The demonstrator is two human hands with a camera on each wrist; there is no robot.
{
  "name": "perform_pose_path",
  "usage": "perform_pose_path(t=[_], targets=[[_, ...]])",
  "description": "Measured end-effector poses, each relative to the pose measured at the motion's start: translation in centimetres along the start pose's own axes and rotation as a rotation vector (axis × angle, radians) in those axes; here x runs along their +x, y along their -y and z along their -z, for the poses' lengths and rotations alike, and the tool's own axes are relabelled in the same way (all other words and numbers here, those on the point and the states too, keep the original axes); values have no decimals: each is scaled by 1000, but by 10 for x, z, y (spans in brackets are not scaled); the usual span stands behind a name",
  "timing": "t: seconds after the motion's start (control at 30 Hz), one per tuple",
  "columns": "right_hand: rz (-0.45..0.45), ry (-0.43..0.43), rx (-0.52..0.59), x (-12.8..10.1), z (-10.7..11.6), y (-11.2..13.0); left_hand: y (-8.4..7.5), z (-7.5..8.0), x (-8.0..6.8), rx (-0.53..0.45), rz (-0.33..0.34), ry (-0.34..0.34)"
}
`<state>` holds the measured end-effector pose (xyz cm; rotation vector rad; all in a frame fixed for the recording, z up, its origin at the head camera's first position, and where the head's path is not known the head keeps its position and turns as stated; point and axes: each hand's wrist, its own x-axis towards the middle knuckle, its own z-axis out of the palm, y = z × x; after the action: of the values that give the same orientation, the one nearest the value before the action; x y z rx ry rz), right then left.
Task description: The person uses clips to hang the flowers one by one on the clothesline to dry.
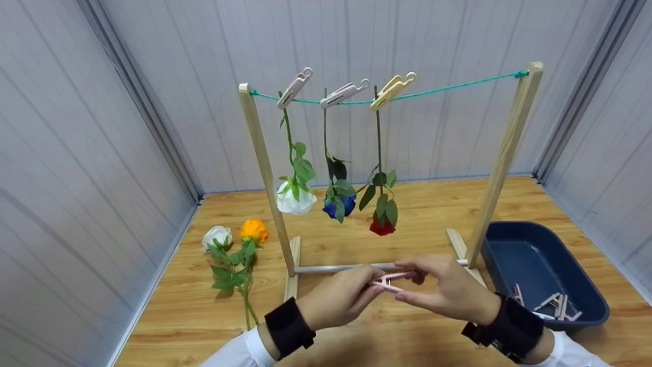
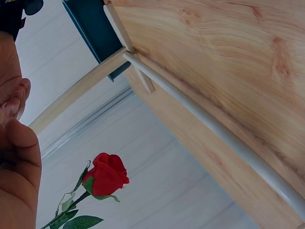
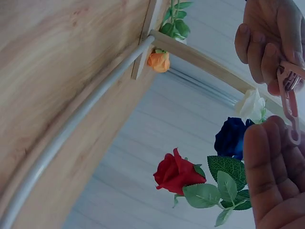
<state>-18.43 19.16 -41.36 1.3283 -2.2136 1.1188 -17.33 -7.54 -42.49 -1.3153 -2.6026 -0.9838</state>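
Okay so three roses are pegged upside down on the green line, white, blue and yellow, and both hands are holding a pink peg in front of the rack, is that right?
Not quite: the third hanging rose is red, not yellow, as the head view shows. White and blue are correct, and both the left hand and right hand hold the pink peg.

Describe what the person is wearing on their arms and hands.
Both hands are bare: no gloves or rings show on the left hand or the right hand. Each wrist carries a broad black band, the left wrist band and the right wrist band. Below the bands, white sleeves cover the forearms.
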Motion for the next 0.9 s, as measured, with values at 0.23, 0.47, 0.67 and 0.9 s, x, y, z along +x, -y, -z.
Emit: perform_pose_path(t=[0.23, 0.47, 0.67, 0.9], targets=[[69, 54, -118, -3, -6, 0, 1, -4, -5, 39, -19, -1], [90, 102, -127, -4, -10, -1, 4, -7, -8, 39, -8, -2], [78, 125, -98, -3, -14, -1, 7, -8, -10, 36, -16, -3], [127, 108, -9, -2, -16, -3, 8, -3, -11, 24, -19, 15]])
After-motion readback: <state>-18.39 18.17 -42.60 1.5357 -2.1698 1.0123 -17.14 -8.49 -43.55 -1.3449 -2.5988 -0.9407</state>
